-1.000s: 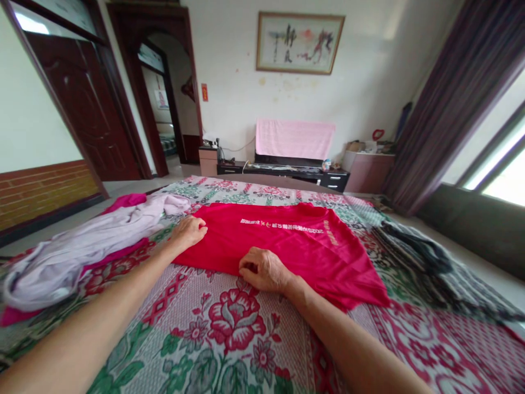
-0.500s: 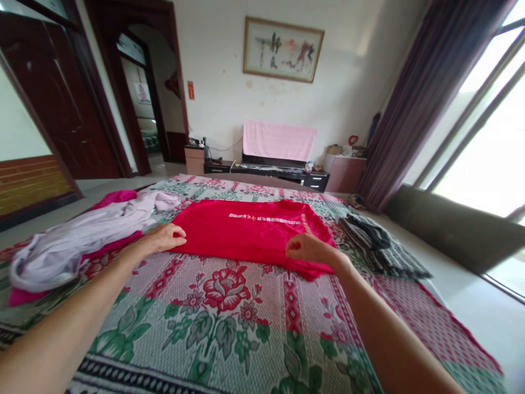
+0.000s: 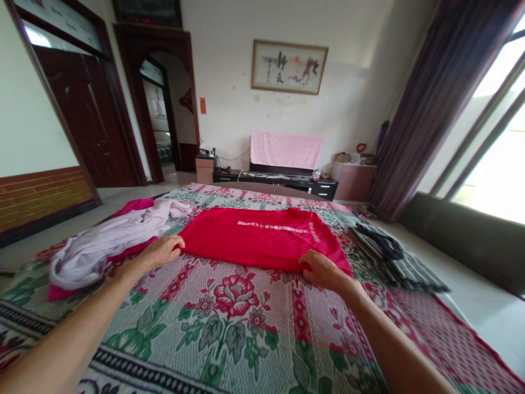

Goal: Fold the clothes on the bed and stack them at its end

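A red shirt (image 3: pixel 254 241) with white lettering lies folded into a wide strip across the flowered cloth (image 3: pixel 229 339). At its near left corner, my left hand (image 3: pixel 166 250) has its fingers closed on the fabric edge. Along the near edge, toward the right end, the fingers of my right hand (image 3: pixel 320 268) pinch the red fabric. The shirt's right end spreads out beyond my right hand. Both hands are low, close to the cloth.
A pale lilac garment (image 3: pixel 110 241) lies over a magenta one (image 3: pixel 61 293) on the left. Dark striped clothing (image 3: pixel 397 257) is stacked at the right. Farther back stand a black cabinet (image 3: pixel 324 190) and a screen under a pink cloth (image 3: pixel 287 149).
My right hand has moved down to the shirt's near edge and taken hold there. The near right part of the shirt lies straighter. The camera view has tilted up and shifted left.
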`<control>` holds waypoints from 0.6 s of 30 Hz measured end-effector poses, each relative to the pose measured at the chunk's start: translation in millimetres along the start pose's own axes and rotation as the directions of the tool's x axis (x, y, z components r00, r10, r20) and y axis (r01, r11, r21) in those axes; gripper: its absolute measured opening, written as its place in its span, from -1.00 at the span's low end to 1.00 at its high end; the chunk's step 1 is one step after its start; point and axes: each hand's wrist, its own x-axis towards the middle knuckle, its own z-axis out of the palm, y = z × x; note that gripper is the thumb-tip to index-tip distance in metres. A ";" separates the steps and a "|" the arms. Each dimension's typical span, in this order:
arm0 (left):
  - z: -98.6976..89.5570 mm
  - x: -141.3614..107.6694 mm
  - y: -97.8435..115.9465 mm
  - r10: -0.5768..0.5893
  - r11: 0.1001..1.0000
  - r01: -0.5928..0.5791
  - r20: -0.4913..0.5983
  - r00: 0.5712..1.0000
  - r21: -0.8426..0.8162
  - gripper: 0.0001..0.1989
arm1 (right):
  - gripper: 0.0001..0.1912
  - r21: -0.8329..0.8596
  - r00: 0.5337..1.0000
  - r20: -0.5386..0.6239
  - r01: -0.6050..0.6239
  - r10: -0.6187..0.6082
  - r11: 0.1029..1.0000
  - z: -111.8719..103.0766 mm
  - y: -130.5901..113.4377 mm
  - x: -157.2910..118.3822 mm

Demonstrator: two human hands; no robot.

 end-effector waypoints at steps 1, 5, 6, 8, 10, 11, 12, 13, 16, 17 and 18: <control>2.2 -0.3 -1.0 -0.019 1.000 0.019 -0.032 0.999 -0.010 -0.79 | -0.79 -0.015 1.000 -0.012 -0.017 0.017 1.000 0.5 0.4 0.7; 7.1 -1.2 -4.1 -0.105 0.994 0.099 -0.142 0.984 -0.051 -0.72 | -0.76 -0.007 0.994 -0.020 -0.112 0.112 0.994 -4.7 0.7 1.9; 6.7 -1.2 -4.2 -0.121 0.992 0.115 -0.151 0.981 -0.051 -0.71 | -0.74 0.007 0.992 -0.012 -0.124 0.124 0.992 -7.4 0.5 1.8; 3.9 -0.5 -3.8 -0.140 0.990 0.136 -0.131 0.981 -0.040 -0.69 | -0.72 0.039 0.992 0.028 -0.124 0.123 0.991 -13.6 0.2 1.3; -0.7 1.4 -3.9 -0.151 0.988 0.149 -0.086 0.985 -0.028 -0.69 | -0.73 0.075 0.992 0.088 -0.100 0.093 0.992 -19.9 0.7 1.7; -3.1 2.9 -4.5 -0.151 0.988 0.149 -0.066 0.986 -0.025 -0.70 | -0.74 0.094 0.991 0.111 -0.081 0.070 0.992 -22.7 1.6 2.8; -5.1 4.9 -5.5 -0.146 0.989 0.145 -0.055 0.988 -0.025 -0.70 | -0.74 0.113 0.991 0.123 -0.063 0.049 0.992 -25.1 3.0 4.6; -6.7 7.5 -6.8 -0.140 0.990 0.138 -0.054 0.989 -0.032 -0.69 | -0.74 0.132 0.991 0.128 -0.050 0.033 0.990 -27.0 5.0 7.3; -8.0 18.9 -11.5 -0.133 0.987 0.124 -0.082 0.988 -0.103 -0.63 | -0.75 0.186 0.993 0.121 -0.036 0.014 0.982 -29.3 15.2 21.0; -7.2 24.0 -13.0 -0.147 0.981 0.133 -0.094 0.985 -0.138 -0.59 | -0.76 0.201 0.994 0.105 -0.036 0.015 0.979 -29.0 20.0 27.2; -5.9 29.8 -14.2 -0.171 0.973 0.152 -0.105 0.980 -0.174 -0.55 | -0.78 0.211 0.996 0.082 -0.046 0.029 0.976 -28.3 25.3 34.0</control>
